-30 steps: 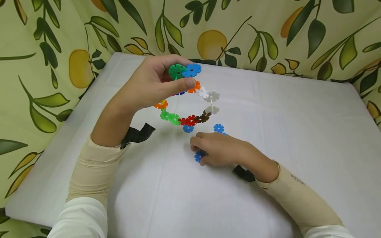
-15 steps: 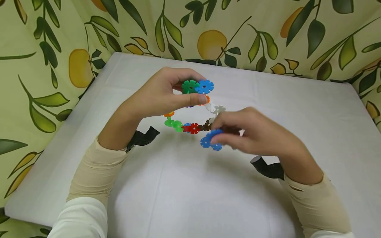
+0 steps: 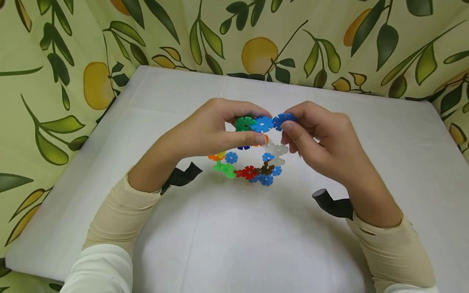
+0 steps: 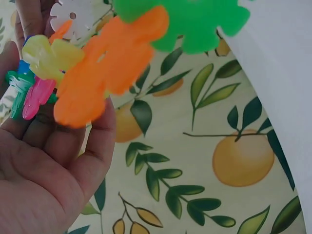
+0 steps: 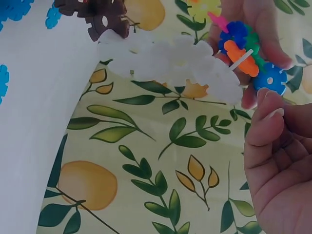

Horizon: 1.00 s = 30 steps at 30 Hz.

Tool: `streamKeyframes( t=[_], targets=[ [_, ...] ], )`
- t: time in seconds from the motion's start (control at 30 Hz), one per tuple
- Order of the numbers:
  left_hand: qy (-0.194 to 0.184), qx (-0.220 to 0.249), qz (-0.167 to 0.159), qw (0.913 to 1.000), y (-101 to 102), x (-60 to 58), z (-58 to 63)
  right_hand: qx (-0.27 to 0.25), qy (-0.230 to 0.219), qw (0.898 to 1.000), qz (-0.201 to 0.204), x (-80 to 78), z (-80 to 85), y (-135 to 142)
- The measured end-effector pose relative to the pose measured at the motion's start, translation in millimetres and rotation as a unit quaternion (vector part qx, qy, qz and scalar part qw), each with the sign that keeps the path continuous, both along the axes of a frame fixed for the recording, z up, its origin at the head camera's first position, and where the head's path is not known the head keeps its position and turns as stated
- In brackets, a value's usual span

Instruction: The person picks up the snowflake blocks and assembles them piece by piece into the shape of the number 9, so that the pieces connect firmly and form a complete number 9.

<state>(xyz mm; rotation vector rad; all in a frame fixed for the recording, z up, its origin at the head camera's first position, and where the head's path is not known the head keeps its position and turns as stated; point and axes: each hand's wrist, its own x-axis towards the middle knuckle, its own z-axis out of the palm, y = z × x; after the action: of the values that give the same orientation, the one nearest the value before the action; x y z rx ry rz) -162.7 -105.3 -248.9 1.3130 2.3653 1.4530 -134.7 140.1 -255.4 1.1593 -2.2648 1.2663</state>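
My left hand (image 3: 210,132) grips a ring of interlocking plastic flower discs above the table, thumb in front. At its top are a green disc (image 3: 243,123) and a light blue disc (image 3: 262,124). Lower down hang red (image 3: 250,172), brown (image 3: 268,167) and white discs (image 3: 276,149). My right hand (image 3: 326,146) pinches a darker blue disc (image 3: 283,121) between thumb and forefinger, right at the light blue disc's edge; I cannot tell whether the two are slotted together. The left wrist view shows an orange disc (image 4: 105,68) and a yellow disc (image 4: 51,56) near the left palm.
Several loose blue discs, such as one blue disc (image 3: 231,157) and another blue disc (image 3: 266,180), lie on the white-covered table (image 3: 234,244) behind and below the ring. A leaf-and-fruit patterned curtain (image 3: 293,40) hangs along the back and left edges.
My right hand has lifted a blue disc off the table and brought it up to the ring's top. My left hand, with the ring, has come right and nearer.
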Motion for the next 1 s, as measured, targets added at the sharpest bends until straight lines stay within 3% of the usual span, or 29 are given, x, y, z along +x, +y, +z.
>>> streamKeyframes(
  t=[0.2,0.5,0.67,1.0],
  targets=[
    [0.007,-0.030,0.009,0.9995,1.5,-0.6,0.8,0.011,-0.017,1.000,0.001,-0.7,-1.4,1.9],
    [-0.021,-0.047,0.016,0.9986,0.5,0.7,2.2,-0.009,-0.043,0.999,0.002,-1.6,-4.1,-2.9],
    [-0.040,-0.044,0.018,0.9981,0.3,-0.2,1.4,-0.037,-0.059,0.997,-0.013,-2.1,-6.1,-5.9],
    [-0.029,-0.034,0.000,0.9990,3.0,0.0,-2.0,-0.077,-0.085,0.993,0.012,0.2,-7.7,-6.5]
  ],
)
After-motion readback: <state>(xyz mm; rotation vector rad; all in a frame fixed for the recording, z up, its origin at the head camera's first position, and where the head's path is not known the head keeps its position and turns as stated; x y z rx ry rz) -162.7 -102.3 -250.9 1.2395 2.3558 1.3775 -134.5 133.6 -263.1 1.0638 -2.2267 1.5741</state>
